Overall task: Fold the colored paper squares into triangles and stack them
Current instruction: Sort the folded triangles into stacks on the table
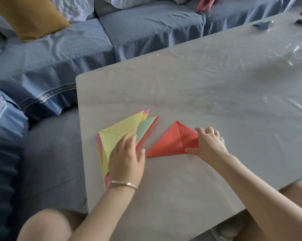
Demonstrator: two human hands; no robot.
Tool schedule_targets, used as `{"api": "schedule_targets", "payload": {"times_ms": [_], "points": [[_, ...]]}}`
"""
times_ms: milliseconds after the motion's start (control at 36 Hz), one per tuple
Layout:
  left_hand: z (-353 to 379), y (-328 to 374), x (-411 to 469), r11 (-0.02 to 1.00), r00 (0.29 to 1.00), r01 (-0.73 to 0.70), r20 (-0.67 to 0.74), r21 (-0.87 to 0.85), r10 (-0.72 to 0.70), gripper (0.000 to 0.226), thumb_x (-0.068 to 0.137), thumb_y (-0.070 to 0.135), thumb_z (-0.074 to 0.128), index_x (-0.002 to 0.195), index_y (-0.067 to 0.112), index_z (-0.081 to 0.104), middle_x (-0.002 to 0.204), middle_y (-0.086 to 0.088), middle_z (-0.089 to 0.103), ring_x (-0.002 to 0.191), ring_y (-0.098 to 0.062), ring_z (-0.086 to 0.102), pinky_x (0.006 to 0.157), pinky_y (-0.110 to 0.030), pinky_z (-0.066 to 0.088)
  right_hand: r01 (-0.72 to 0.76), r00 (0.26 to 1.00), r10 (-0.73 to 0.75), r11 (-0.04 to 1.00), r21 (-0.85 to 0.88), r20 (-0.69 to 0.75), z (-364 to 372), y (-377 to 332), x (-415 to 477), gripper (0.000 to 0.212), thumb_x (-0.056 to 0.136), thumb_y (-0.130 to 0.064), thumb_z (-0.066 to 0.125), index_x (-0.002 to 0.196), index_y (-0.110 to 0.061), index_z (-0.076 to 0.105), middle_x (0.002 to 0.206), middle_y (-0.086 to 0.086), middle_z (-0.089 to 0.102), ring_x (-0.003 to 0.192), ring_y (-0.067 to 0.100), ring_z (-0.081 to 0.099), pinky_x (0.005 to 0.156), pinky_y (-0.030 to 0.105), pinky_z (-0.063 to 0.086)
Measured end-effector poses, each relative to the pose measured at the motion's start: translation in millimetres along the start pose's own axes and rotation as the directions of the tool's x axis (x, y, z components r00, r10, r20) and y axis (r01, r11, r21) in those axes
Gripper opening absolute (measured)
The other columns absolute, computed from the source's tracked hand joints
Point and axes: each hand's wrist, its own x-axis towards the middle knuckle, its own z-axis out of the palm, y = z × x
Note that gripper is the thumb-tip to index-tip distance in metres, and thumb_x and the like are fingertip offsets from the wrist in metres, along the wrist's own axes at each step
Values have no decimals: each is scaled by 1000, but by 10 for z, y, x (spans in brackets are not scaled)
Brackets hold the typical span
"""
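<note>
Red triangle: a folded red paper triangle (pixel 171 143) lay flat on the table (pixel 199 94), apart from the others, with a crease running down from its upper point.
Right hand: the right hand (pixel 210 143) pinched the red triangle's right corner, thumb at the lower edge and curled fingers at the upper edge.
Left hand: the left hand (pixel 127 157), with a bracelet (pixel 124 184) at the wrist, rested palm down with spread, straight fingers on the stack.
Stack: the stack of folded triangles (pixel 115 134) sat near the table's left edge, fanned unevenly, yellow on top, with a green triangle (pixel 145 127) and pink edges showing beneath.
Key relation: the stack lay to the left of the red triangle. The red triangle's longest edge ran across the table, and its lower-left tip came just beside the left thumb.
Nearer hand: the right hand already held the piece, so carrying it leftward onto the stack probably fell to that hand, while the left would need to lift clear.
Alignment: the red triangle's points did not match the stack's, so a turn seemed likely.
Writing: no brand, label or text could be read anywhere.
</note>
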Motion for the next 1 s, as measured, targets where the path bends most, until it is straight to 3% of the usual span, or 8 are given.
{"api": "schedule_targets", "payload": {"times_ms": [139,278,389,472,667,778,917,1000], "points": [[40,-259,126,963,949,256,165,85,-267,52,90,34,53,135,8,42,147,-11,34,137,-22,29,107,-35,26,-116,992,112,990,78,54,-32,13,42,78,68,-53,74,130,-18,42,127,10,45,121,30,40,97,36,33],[39,-252,68,906,883,421,245,-42,-400,53,90,37,52,137,16,38,145,1,38,130,-19,38,100,-31,35,-155,988,148,973,172,53,8,70,-5,70,68,-48,75,122,-13,46,119,8,51,114,28,47,90,35,37],[-20,-274,68,846,847,510,259,-156,-464,55,84,34,63,133,17,44,138,-1,47,125,-21,43,97,-31,36,-124,992,118,970,210,44,58,106,-42,49,74,-46,69,109,-13,56,102,4,43,106,26,47,84,33,40],[-52,-299,68,787,822,563,272,-252,-501,55,79,32,70,129,17,49,134,-1,51,123,-21,46,96,-30,37,-110,994,113,954,280,4,95,152,-76,39,79,-40,68,104,-13,54,100,4,52,96,25,51,75,31,42],[-72,-299,66,771,812,579,275,-266,-515,55,77,30,72,127,19,51,133,-1,52,122,-21,46,95,-30,37,-63,977,177,773,631,-120,139,358,-159,38,83,-16,68,117,-19,51,84,0,60,56,12,57,49,19,43],[-68,-305,62,779,810,578,287,-243,-512,61,74,24,76,129,20,49,134,0,50,123,-21,46,96,-31,38,-33,922,292,712,701,-253,71,532,-44,44,80,-16,70,120,-17,51,98,17,67,76,31,64,72,39,52],[-66,-339,85,760,795,599,308,-254,-523,62,73,24,77,128,21,49,134,0,50,122,-21,46,96,-32,39,-136,859,335,879,458,-387,-180,644,117,57,85,-23,65,135,-15,40,126,18,51,117,34,48,93,40,39],[-82,-396,99,749,798,593,336,-295,-500,65,71,23,78,129,19,49,136,-1,49,124,-20,46,99,-31,37,-133,858,255,949,286,-446,-210,603,130,56,83,-22,64,134,-13,42,133,19,39,123,36,32,100,41,28]]}}
